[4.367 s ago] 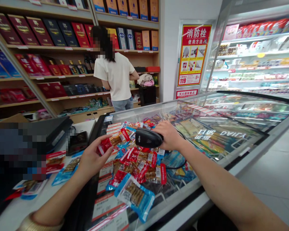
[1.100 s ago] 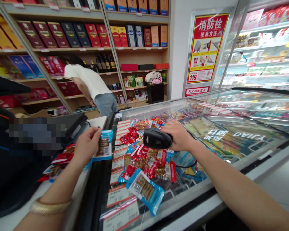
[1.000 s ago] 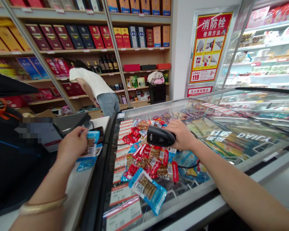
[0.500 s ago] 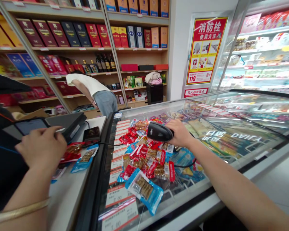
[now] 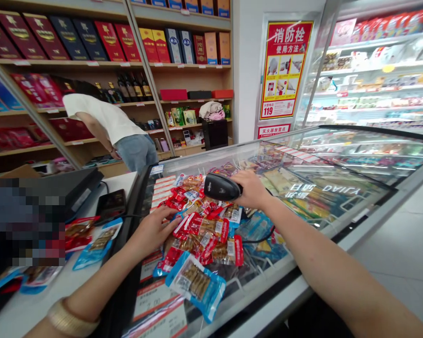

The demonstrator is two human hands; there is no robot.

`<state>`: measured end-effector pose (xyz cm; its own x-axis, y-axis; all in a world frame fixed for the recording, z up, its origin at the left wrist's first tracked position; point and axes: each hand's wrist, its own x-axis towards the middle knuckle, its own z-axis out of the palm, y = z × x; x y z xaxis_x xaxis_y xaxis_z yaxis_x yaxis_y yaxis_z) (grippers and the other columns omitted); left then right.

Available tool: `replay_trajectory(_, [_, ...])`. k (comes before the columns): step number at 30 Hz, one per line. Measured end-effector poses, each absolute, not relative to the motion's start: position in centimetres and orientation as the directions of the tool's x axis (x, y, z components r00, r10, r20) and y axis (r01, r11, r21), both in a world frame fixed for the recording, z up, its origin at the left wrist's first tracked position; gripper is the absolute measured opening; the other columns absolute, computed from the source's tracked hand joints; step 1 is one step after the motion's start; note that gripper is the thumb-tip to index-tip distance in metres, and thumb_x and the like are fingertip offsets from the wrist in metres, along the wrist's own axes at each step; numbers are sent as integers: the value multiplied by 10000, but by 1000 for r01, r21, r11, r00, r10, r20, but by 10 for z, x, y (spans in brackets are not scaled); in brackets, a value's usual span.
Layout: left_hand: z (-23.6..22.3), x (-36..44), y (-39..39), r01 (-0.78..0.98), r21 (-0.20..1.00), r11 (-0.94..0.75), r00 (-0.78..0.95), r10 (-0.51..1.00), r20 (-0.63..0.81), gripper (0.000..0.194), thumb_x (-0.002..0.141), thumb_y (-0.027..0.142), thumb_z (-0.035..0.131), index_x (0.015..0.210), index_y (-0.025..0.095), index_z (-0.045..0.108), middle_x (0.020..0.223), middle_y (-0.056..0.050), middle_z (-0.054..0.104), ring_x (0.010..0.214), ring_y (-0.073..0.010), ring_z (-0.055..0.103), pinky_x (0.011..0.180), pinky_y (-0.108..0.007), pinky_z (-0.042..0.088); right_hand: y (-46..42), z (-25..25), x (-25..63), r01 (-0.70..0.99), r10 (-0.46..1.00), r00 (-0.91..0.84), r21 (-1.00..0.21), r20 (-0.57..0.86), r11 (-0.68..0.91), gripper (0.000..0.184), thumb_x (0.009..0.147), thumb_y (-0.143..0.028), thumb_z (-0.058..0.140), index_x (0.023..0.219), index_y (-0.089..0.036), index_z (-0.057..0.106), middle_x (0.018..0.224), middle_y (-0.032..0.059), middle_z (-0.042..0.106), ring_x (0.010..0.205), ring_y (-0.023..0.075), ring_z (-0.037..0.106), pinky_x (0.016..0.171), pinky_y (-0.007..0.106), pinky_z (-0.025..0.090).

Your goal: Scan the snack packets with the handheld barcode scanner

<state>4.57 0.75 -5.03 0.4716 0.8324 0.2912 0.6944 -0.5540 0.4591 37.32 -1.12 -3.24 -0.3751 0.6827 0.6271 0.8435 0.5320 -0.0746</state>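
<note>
My right hand (image 5: pixel 249 188) is wrapped round the handle of a black barcode scanner (image 5: pixel 221 187), whose head points left over the snack packets. Below it lies a heap of red snack packets (image 5: pixel 201 231) with clear windows and white barcode labels. At the heap's left side, my left hand (image 5: pixel 158 227) rests with fingers stretched apart, the fingertips touching the packets. Nothing shows gripped in it. One blue snack packet (image 5: pixel 197 284) lies in front of the heap, on the glass top of the freezer (image 5: pixel 248 293).
On the white counter (image 5: pixel 88 270) at left are a blue packet (image 5: pixel 100 241), a red packet (image 5: pixel 78 233) and a black phone (image 5: pixel 111 205). A scanner cable crosses the glass. A person in a white top (image 5: pixel 102 117) bends towards shelves of boxes and bottles behind.
My left hand has moved right from over the counter to the packet heap. The right hand still holds the scanner in about the same place over the heap. The view has shifted rightward.
</note>
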Motion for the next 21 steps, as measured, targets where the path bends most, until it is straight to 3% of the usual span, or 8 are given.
replay_trajectory(6, [-43, 48, 3, 619, 677, -398, 320, 915, 246, 456, 674, 654, 689, 767, 207, 676, 768, -43, 706, 716, -209, 631, 731, -339, 523, -12, -31, 373, 848, 697, -365, -87, 617, 522, 293, 735, -397, 721, 941, -189, 712, 837, 81, 713, 829, 244, 576, 728, 336, 318])
replay_trajectory(10, [-34, 48, -4, 383, 892, -241, 220, 961, 165, 557, 514, 675, 821, 724, 202, 614, 677, -16, 668, 642, -182, 613, 619, -295, 517, -12, -30, 373, 848, 709, -355, -109, 610, 518, 317, 737, -404, 720, 968, -187, 716, 864, 85, 724, 847, 248, 584, 743, 340, 330])
replay_trajectory(16, [-25, 41, -4, 109, 983, -150, -8, 988, 152, 533, 420, 485, 935, 723, 193, 607, 653, 3, 679, 588, -143, 623, 570, -227, 528, -12, -30, 373, 864, 715, -326, -113, 619, 492, 306, 714, -387, 723, 941, -183, 717, 856, 91, 723, 848, 260, 597, 745, 350, 341])
replay_trajectory(21, [-18, 44, -5, -87, 995, -42, -119, 992, 31, 294, 591, 182, 862, 726, 180, 602, 635, 28, 658, 557, -112, 618, 559, -194, 545, -12, -30, 373, 856, 698, -316, -124, 642, 501, 297, 711, -373, 711, 943, -187, 717, 858, 87, 732, 848, 255, 600, 751, 350, 341])
